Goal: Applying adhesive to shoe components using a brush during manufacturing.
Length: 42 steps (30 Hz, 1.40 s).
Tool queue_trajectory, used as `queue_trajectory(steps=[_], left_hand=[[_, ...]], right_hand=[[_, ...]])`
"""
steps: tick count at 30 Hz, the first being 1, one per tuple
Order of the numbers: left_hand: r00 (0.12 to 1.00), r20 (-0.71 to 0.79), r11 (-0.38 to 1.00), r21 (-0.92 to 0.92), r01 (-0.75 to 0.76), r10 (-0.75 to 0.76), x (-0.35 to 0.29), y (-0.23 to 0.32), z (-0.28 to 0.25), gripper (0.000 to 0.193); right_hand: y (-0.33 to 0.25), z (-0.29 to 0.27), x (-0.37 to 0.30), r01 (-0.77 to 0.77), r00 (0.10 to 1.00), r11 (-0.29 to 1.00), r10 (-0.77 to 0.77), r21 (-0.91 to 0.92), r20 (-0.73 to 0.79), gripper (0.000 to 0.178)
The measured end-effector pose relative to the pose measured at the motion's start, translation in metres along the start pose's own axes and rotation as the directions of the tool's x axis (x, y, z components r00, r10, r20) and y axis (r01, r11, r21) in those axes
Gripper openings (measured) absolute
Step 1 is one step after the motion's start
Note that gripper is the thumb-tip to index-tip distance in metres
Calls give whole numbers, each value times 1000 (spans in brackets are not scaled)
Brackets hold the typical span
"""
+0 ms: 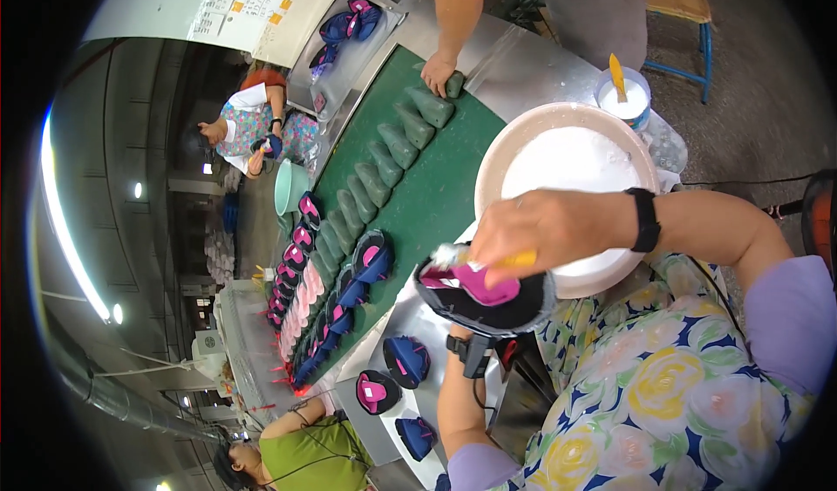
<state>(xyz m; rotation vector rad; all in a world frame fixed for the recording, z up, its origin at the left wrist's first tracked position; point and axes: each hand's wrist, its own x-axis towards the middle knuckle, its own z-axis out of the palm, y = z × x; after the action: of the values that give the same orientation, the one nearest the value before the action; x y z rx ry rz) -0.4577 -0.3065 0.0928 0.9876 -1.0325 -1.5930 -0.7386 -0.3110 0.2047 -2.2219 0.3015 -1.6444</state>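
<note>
My right hand (540,234) grips a brush with a yellow handle (516,259). Its white-coated bristles (447,255) touch or hover just over the inside of a dark shoe upper (514,315) with a bright pink lining. Beneath that upper is my left hand, mostly hidden by it; the left wrist, with a black strapped device (471,351), shows below and the hand supports the upper. A wide pinkish basin (490,177) of white paste or glue stands right behind my right hand. Several more blue-and-pink shoe uppers (406,362) lie on the metal surface near my left forearm.
A green conveyor belt (436,173) carries rows of green shoe lasts (398,145) and several uppers (370,260). Another person's hand (438,74) touches a last at the far end. A white tub (635,107) with a yellow-handled brush stands beyond the basin. Other people work at left.
</note>
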Motion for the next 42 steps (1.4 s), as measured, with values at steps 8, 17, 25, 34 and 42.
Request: queue_trajectory(steps=[8, 17, 25, 34, 42], left_hand=[[988, 75, 941, 301, -154, 138, -17, -24, -8, 47], [952, 86, 757, 588, -286, 293, -8, -6, -40, 48], [910, 180, 519, 772, -367, 374, -30, -17, -59, 48], [881, 156, 230, 932, -281, 446, -5, -1, -90, 49], [815, 255, -97, 966, -240, 521, 1, -23, -99, 50]], right_hand=[[25, -5, -2, 26, 987, 984, 3, -178, 158, 20], [11, -40, 6, -673, 668, 728, 674, -132, 314, 24], [23, -19, -2, -229, 953, 956, 258, -182, 159, 24], [-13, -21, -17, -575, 818, 818, 575, -28, -6, 25], [4, 5, -30, -412, 909, 911, 408, 24, 88, 16]])
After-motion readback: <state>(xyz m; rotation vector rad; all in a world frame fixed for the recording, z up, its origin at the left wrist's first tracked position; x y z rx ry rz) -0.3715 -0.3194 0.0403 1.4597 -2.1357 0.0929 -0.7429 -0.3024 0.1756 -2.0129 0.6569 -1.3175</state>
